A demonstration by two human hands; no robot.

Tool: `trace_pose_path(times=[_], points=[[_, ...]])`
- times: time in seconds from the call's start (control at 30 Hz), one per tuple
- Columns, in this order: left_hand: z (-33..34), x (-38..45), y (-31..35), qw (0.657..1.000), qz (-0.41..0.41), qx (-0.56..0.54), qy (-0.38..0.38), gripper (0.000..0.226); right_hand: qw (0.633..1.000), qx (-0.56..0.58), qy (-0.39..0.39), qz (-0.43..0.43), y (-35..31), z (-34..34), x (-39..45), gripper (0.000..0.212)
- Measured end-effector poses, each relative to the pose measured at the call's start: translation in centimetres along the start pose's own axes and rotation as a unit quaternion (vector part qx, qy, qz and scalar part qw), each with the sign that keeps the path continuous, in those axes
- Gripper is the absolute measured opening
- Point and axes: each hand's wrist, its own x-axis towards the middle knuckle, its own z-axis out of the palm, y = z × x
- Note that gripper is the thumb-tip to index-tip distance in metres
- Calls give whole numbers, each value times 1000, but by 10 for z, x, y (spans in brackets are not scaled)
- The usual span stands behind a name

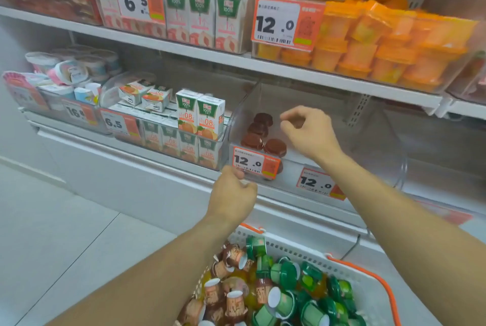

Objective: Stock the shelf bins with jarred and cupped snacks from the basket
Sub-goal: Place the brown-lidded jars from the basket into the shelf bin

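Head view: the left hand [232,195] is seen at lower centre, fingers clenched against the front edge of the clear plastic shelf bin [263,104]. The right hand [307,132] is raised inside it, fingers loosely curled, grasping nothing. Four dark brown round-lidded jars [263,133] lie within. Green and brown lidded snack cups [284,291] fill the white perforated basket [310,253] at the bottom.

We see juice cartons [200,118] left of our hands, orange cups [368,44] above, grey floor [65,233] below-left.
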Motion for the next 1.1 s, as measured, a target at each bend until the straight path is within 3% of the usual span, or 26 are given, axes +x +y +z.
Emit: trace_pose_path(times=[0.1,0.2,0.37,0.47,0.63,0.73,0.83,1.0,1.1], points=[[10,2,-14,990,-4,123,-65,18,987,71,70,-125,-20,2,-53,12],[28,-3,-51,953,-11,268,-144,26,979,47,-12,-197,-2,28,-113,8],[59,-30,-187,876,-67,439,-188,76,968,-48,-242,-51,70,68,-200,15],[57,-60,-235,859,-74,473,-180,65,928,-103,-358,-2,91,82,-234,21],[50,-67,-244,842,-31,513,-166,73,865,-153,-479,0,99,111,-262,17],[48,-67,-244,847,-25,507,-159,67,849,-155,-505,-9,101,141,-272,47],[43,-68,-246,874,-6,467,-134,53,842,-168,-512,-37,102,168,-277,76],[27,-69,-248,940,0,328,-93,43,811,-244,-523,-100,117,179,-280,89],[17,-64,-247,982,-52,170,-66,38,819,-215,-522,-108,121,180,-280,88]])
